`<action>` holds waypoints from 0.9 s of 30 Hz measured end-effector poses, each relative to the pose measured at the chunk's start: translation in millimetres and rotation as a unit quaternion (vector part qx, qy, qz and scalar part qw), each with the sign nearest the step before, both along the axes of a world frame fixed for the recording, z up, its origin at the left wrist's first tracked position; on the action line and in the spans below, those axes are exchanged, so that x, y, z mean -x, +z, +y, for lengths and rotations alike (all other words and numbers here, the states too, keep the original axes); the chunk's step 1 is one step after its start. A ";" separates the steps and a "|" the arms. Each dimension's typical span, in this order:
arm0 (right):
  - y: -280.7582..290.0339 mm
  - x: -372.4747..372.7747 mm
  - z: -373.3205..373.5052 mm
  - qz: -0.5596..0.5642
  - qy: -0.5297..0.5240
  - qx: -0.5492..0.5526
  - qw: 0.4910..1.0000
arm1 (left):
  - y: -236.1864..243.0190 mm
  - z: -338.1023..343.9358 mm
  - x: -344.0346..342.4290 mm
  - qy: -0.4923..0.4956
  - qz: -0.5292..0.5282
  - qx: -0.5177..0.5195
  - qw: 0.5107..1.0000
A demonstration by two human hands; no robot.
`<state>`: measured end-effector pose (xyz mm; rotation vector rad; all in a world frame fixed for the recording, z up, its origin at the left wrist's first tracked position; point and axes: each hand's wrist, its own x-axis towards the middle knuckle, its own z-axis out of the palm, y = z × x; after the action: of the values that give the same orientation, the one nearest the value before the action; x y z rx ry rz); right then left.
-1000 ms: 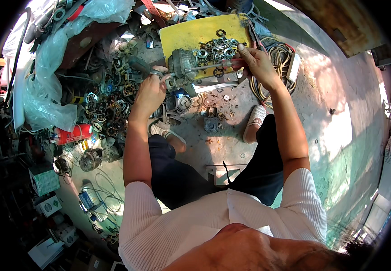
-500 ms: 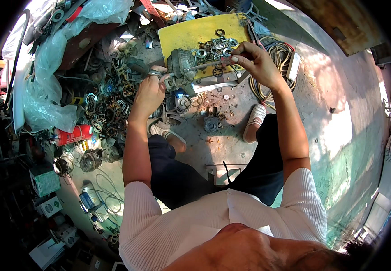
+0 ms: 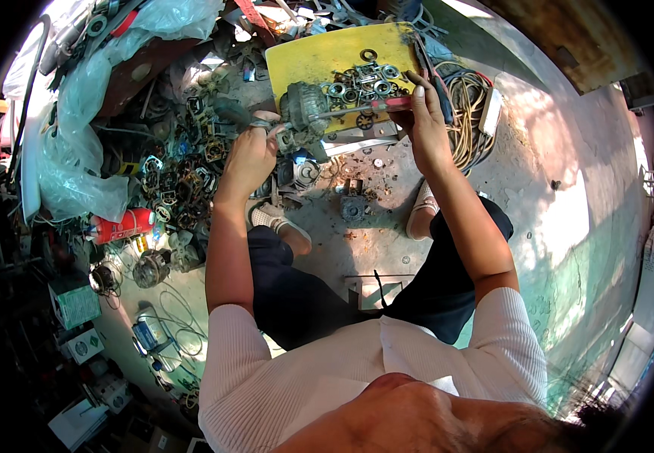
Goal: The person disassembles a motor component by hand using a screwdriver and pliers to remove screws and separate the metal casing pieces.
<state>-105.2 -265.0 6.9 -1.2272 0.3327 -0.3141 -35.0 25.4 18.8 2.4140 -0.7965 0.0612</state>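
A greasy, ribbed metal motor part (image 3: 303, 107) stands at the lower left of a yellow board (image 3: 300, 64). My left hand (image 3: 250, 157) is closed round the left end of the part, with the fingertips partly hidden. My right hand (image 3: 428, 130) is closed on a screwdriver (image 3: 396, 103) by its red handle. The thin metal shaft runs left, and its tip meets the ribbed body. Small metal rings and bearings (image 3: 364, 84) lie on the board behind the shaft.
Loose metal parts (image 3: 183, 177) are heaped on the left, beside clear plastic sheeting (image 3: 85, 151) and a red cylinder (image 3: 124, 225). A coiled cable (image 3: 472, 124) and a white power strip (image 3: 490, 112) lie on the right. A square metal piece (image 3: 352, 208) sits between my feet.
My right hand has shifted slightly down and changed from a raised fingertip pinch to a grip round the screwdriver's handle. My right knee has swung outward. My left hand and the motor part stay put.
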 end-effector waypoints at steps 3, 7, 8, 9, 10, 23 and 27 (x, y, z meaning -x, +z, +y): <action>2.4 7.4 0.2 0.009 -0.018 -0.024 1.000 | 5.1 -1.7 2.8 0.012 0.024 -0.028 0.999; 6.2 7.6 2.1 0.041 -0.086 -0.079 0.992 | 7.6 -3.6 -0.7 0.043 0.045 -0.097 0.993; 2.3 7.5 0.8 0.022 -0.093 -0.081 0.992 | 7.4 -4.9 -0.4 0.042 0.039 -0.088 0.994; -1.1 7.5 -0.2 0.004 -0.101 -0.083 0.991 | 7.2 -7.1 0.3 0.041 0.032 -0.079 0.995; -1.7 7.1 1.1 -0.013 -0.107 -0.087 0.990 | 6.3 -6.8 1.0 0.042 0.027 -0.072 0.996; -7.6 17.5 9.6 -0.025 -0.077 -0.178 0.981 | -1.1 -1.5 -1.6 0.039 0.028 -0.046 0.998; -10.9 12.5 2.4 -0.075 -0.074 -0.134 0.985 | -0.4 -3.4 1.6 0.014 -0.003 0.022 1.000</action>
<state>-117.7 -262.6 -4.1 -0.9101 0.3241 -0.4721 -36.6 22.0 18.4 2.3852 -0.7569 0.0945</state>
